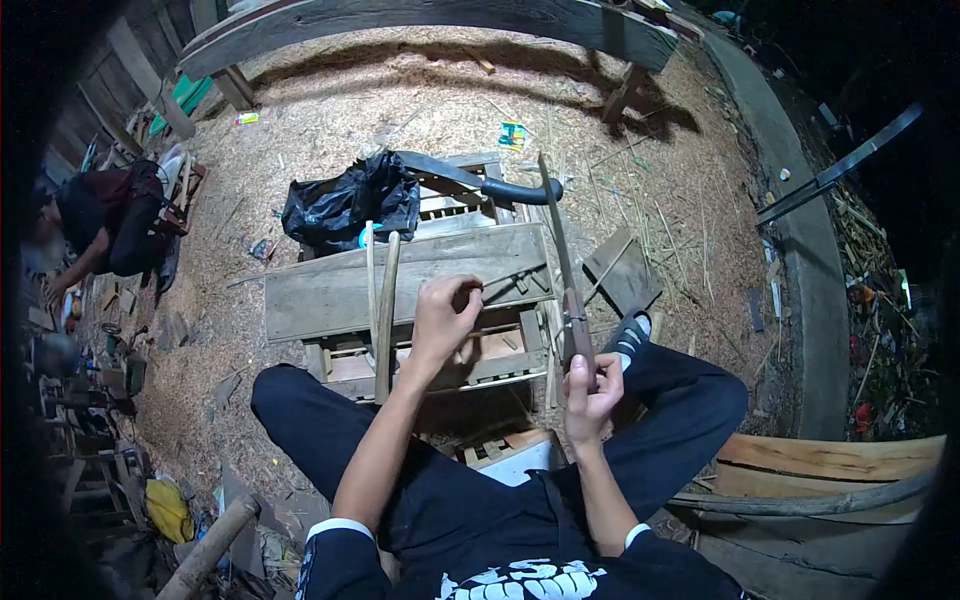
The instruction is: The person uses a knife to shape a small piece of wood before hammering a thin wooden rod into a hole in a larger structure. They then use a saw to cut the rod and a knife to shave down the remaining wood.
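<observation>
My right hand [592,400] is wrapped round the brown handle of a long knife [560,235], its thin blade pointing up and away from me. To its left, my left hand [447,318] hovers over the near edge of a wooden board [330,290], thumb and fingers pinched together. Whatever the left fingers hold, if anything, is too small to make out. Two bent wooden strips [386,310] lean across the board beside that hand. Beyond the board, a machete [520,190] with a dark handle lies by a black plastic bag [345,210].
Under the board stands a slatted wooden bench [490,372]. Shavings cover the ground. A person [110,220] crouches at the far left. A heavy beam [420,25] spans the back, and planks [830,460] lie at the right. A flat wood piece [622,270] is near my sandalled foot [630,335].
</observation>
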The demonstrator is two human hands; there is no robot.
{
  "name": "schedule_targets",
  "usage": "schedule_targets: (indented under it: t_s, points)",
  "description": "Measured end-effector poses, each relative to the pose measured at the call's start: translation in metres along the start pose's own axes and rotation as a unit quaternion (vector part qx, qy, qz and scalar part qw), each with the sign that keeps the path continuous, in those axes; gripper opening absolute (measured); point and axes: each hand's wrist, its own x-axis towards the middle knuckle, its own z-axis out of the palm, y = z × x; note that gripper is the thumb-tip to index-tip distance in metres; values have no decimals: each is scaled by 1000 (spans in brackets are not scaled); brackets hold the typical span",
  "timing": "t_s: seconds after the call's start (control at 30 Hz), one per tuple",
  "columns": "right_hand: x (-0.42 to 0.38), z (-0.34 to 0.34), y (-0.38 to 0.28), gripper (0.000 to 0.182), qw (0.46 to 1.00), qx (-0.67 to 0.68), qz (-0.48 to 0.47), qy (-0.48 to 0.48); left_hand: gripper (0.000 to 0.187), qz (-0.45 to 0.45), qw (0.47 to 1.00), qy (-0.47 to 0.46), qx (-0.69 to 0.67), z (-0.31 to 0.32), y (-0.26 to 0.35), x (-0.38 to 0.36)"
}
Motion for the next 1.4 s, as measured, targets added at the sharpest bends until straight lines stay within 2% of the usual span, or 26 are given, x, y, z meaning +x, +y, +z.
schedule_targets:
  t_s: [0.07, 0.13, 0.2, 0.27, 0.33, 0.4, 0.43, 0.47, 0.53, 0.57, 0.6, 0.67, 0.7, 0.73, 0.8, 0.83, 0.87, 0.93, 0.97, 1.03, 1.07, 1.13, 1.17, 1.2, 1.27, 1.4]
  points:
    - [11, 2, -6, 35, 1000, 4, 12, -5, 15, 16, 1000, 25, -4, -11, 7, 0]
    - [21, 7, -10, 31, 999, 18, -39, 1, 18, -88, 993, -28, -71, -25, 15, -1]
    - [22, 7, -8, 31, 999, 26, -39, 3, 17, -84, 995, -36, -47, -28, 19, 1]
    - [24, 5, -5, 32, 999, 36, -39, 2, 13, -56, 987, -21, -151, -26, 22, 4]
    - [22, 0, -2, 32, 999, 37, -38, 6, 18, -57, 979, -44, -190, -25, 30, 7]
    - [21, -5, 3, 32, 999, 38, -37, 12, 22, -87, 965, -18, -248, -21, 40, 11]
    - [20, -9, 6, 33, 999, 33, -36, 9, 36, -34, 973, -43, -224, -18, 37, 18]
    - [20, -12, 9, 33, 999, 28, -37, 6, 36, -32, 973, -47, -224, -13, 40, 19]
    - [20, -15, 10, 33, 999, 30, -32, 15, 46, -124, 939, -29, -319, -1, 61, 24]
    - [20, -16, 10, 33, 999, 31, -30, 18, 56, -127, 953, -61, -268, 9, 54, 28]
    - [19, -18, 10, 33, 999, 31, -30, 23, 44, -137, 964, -95, -205, 15, 56, 30]
    - [14, -22, 12, 32, 997, 61, 31, 42, 28, 3, 989, -126, -74, 46, 29, 35]
    - [12, -24, 15, 31, 996, 64, 37, 46, 18, -54, 983, -144, -98, 51, 44, 41]
    - [7, -25, 19, 31, 996, 64, 37, 50, 18, -51, 983, -148, -97, 57, 45, 45]
    - [-5, -24, 31, 30, 992, 84, 45, 82, 28, 99, 977, -182, 51, 69, 45, 52]
    - [-9, -25, 36, 30, 993, 70, 46, 88, 38, 120, 962, -208, 132, 75, 42, 56]
    - [-14, -27, 41, 30, 992, 71, 49, 91, 38, 120, 961, -212, 133, 81, 39, 58]
    - [-19, -27, 40, 30, 990, 77, 74, 87, 38, 214, 949, -175, 152, 92, 37, 62]
    - [-21, -26, 40, 30, 988, 89, 88, 92, 38, 214, 948, -180, 151, 94, 34, 64]
    - [-25, -24, 44, 30, 986, 97, 101, 89, 32, 254, 928, -128, 241, 91, 33, 69]
    - [-27, -24, 46, 30, 985, 107, 112, 80, 32, 253, 928, -132, 240, 92, 34, 67]
    - [-27, -21, 47, 25, 990, 90, 96, 59, 25, 205, 943, -76, 251, 89, 37, 62]
    - [-29, -19, 47, 24, 988, 97, 104, 54, 21, 223, 926, -56, 299, 87, 30, 58]
    - [-29, -18, 46, 24, 987, 104, 111, 48, 21, 223, 926, -58, 299, 83, 28, 53]
    - [-32, -15, 50, 24, 988, 97, 110, 45, 21, 168, 942, -86, 277, 76, 25, 43]
    - [-36, -13, 51, 23, 992, 78, 99, 26, 21, 161, 961, -118, 191, 68, 20, 44]
